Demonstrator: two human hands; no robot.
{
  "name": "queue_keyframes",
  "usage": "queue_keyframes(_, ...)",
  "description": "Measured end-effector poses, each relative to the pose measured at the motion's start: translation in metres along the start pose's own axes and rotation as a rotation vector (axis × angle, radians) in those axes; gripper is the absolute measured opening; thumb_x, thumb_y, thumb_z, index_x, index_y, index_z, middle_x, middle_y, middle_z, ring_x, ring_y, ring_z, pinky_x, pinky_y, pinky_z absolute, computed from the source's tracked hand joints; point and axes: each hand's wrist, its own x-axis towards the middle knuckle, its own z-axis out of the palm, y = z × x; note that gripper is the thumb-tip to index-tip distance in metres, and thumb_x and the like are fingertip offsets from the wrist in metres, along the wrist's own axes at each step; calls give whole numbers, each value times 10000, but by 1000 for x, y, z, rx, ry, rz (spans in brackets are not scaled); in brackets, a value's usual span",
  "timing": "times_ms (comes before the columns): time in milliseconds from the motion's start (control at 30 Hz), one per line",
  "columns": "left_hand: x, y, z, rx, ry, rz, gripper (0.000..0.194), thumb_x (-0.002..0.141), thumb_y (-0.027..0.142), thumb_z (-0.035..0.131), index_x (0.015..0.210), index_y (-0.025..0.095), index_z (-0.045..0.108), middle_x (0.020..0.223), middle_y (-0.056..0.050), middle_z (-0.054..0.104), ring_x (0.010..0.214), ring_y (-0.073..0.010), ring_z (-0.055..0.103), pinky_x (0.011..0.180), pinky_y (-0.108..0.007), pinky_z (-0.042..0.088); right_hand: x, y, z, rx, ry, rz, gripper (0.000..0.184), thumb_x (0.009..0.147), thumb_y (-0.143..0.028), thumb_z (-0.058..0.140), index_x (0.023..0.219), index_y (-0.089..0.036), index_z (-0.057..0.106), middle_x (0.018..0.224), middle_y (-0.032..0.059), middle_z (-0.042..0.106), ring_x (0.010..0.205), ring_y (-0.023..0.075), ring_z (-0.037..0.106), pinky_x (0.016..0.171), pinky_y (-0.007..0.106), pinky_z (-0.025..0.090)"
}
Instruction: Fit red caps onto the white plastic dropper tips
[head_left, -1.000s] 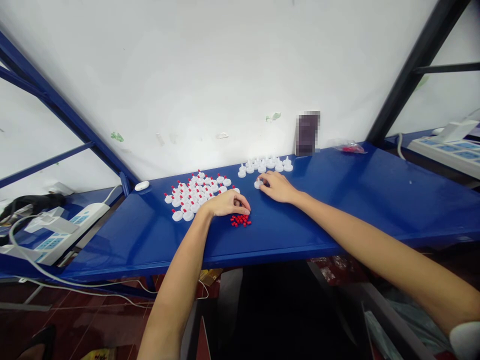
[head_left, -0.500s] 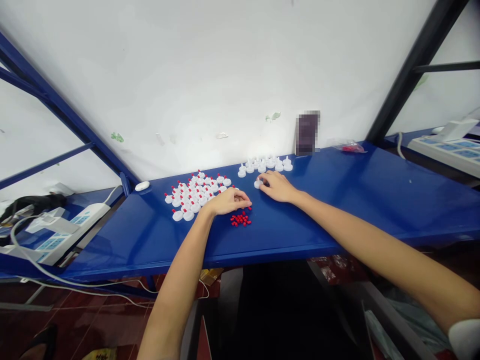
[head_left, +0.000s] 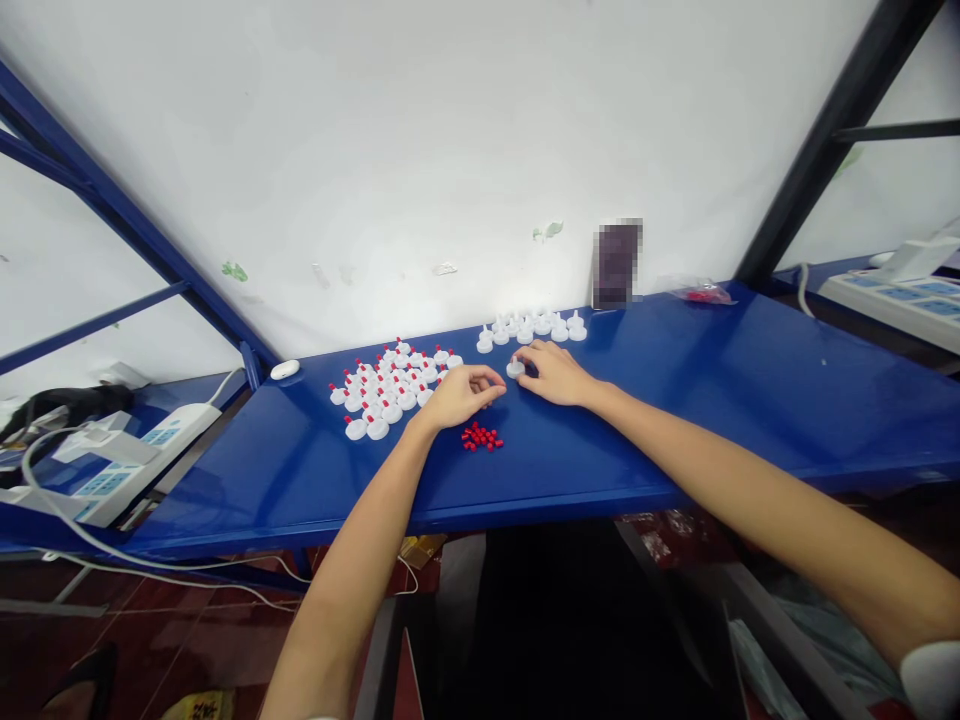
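My right hand (head_left: 555,373) grips a white nozzle cap (head_left: 515,368) between thumb and fingers, its spout up, at the middle of the blue table. Just to its left, my left hand (head_left: 471,390) is closed in a pinch, fingertips pointing at that cap. Whatever the pinch holds is hidden. Below my left hand lies a small pile of red tips (head_left: 482,437). White nozzle caps with red tips on their spouts (head_left: 390,385) stand grouped left of my left hand. Bare white nozzle caps (head_left: 525,328) are clustered behind my hands.
The blue table (head_left: 660,400) meets a white wall. A blurred dark rectangle (head_left: 616,265) leans there, with a clear bag of red pieces (head_left: 703,292) to its right. At the table's back left lies a white oval object (head_left: 285,370). White power strips (head_left: 127,470) flank the table.
My left hand has risen from beside the red pile and moved slightly right, towards the white nozzle cap. My right hand keeps its grip in nearly the same spot.
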Motion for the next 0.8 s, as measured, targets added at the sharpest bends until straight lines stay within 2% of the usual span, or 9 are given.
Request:
queue_keyframes(100,2,3,3,-22,226,64,301,848,414,644,943,133,692,563,18,587,526,-105,549,588,-227,429,-1,-2,1,23,-6,-78,288,875,-323,545,1127,-208,621,1119,102,636,1001,270,554,843,388,410)
queue_keyframes(233,3,1,4,-54,359,36,319,842,453,649,905,142,683,454,70,446,413,-69,379,482,-214,319,-3,-8,1,121,13,-180,263,852,-256,557,1099,-186,613,1048,76,669,931,225,581,850,349,423)
queue_keyframes(333,3,-1,6,-109,359,-13,358,842,490,643,928,144,677,431,69,456,383,-67,353,446,-214,289,-7,-18,-2,223,32,-252,229,846,-241,562,1061,-178,609,1012,71,664,866,195,596,806,308,441)
queue_keyframes(400,4,-2,7,-139,350,-6,375,841,498,644,948,140,681,463,49,513,405,-77,407,450,-212,312,-10,-25,-6,269,34,-281,205,850,-259,569,1035,-182,607,960,61,656,790,179,591,760,295,447)
queue_keyframes(500,6,-3,8,-163,339,64,359,830,474,665,911,127,708,654,-19,649,553,-104,538,533,-218,397,-15,-34,-9,312,52,-316,184,854,-295,587,1002,-189,614,888,38,637,712,158,568,721,282,446)
queue_keyframes(600,7,-3,6,-129,376,98,339,821,452,673,856,122,740,802,-59,696,666,-126,573,605,-234,427,-16,-37,-10,312,82,-318,178,851,-317,605,976,-193,633,855,31,618,701,155,556,713,280,442)
queue_keyframes(700,7,-3,3,-97,410,85,336,795,455,697,823,127,762,758,-49,692,661,-126,550,605,-238,411,-15,-36,-9,296,99,-302,179,856,-331,603,955,-189,649,851,35,609,701,156,555,703,282,435)
queue_keyframes(800,6,-1,1,-159,372,19,382,767,493,716,798,116,766,601,-17,622,539,-97,468,513,-231,343,-14,-35,-9,289,110,-294,175,867,-344,591,926,-188,644,846,36,605,703,157,555,698,281,431)
